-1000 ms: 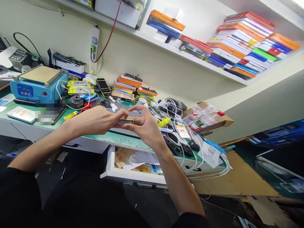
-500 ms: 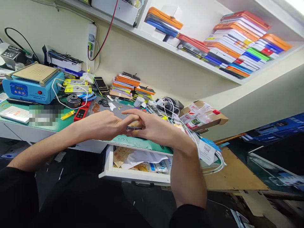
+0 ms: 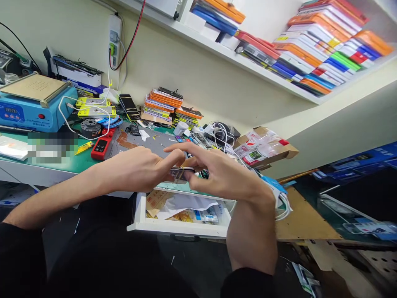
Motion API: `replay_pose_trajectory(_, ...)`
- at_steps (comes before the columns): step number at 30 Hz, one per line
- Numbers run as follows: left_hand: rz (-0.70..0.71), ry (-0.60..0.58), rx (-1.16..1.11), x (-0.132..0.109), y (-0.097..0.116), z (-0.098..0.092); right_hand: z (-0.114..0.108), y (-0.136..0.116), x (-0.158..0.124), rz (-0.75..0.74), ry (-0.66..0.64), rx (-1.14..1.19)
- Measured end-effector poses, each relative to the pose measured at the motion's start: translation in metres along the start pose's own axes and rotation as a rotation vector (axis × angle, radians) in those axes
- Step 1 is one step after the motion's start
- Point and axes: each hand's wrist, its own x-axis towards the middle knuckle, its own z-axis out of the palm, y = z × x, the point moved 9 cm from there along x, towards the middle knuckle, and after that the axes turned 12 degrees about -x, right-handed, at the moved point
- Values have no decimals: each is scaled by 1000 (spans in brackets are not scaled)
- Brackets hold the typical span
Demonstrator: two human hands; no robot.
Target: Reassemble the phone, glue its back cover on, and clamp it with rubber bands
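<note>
Because it is thin, flat and stiff, with what looks like a glass face, the phone (image 3: 181, 173) should feel light, slick and easy to crack, so its edges are the safest hold. It sits edge-on between both hands, above the front lip of the green bench (image 3: 71, 164) and the open drawer (image 3: 173, 225). The left hand (image 3: 139, 167) pinches one end, and the right hand (image 3: 221, 174) grips the other with fingers spread. Against half a second ago, both hands sit slightly further right and lower, nearer the drawer, and the red meter (image 3: 101, 147) shows more fully.
</note>
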Motion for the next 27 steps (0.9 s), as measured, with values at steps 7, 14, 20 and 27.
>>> replay_pose_trajectory(7,-73,-13,-144,6,-14,0,-5,17,13,-82,494,144)
replay_pose_trajectory(14,-118,1,-473,-2,-37,12,15,38,11,-102,508,533)
replay_pose_trajectory(20,-224,-20,-801,-6,-52,19,48,65,12,49,418,833)
replay_pose_trajectory(27,-254,-69,-1006,2,-61,25,59,75,18,135,376,912)
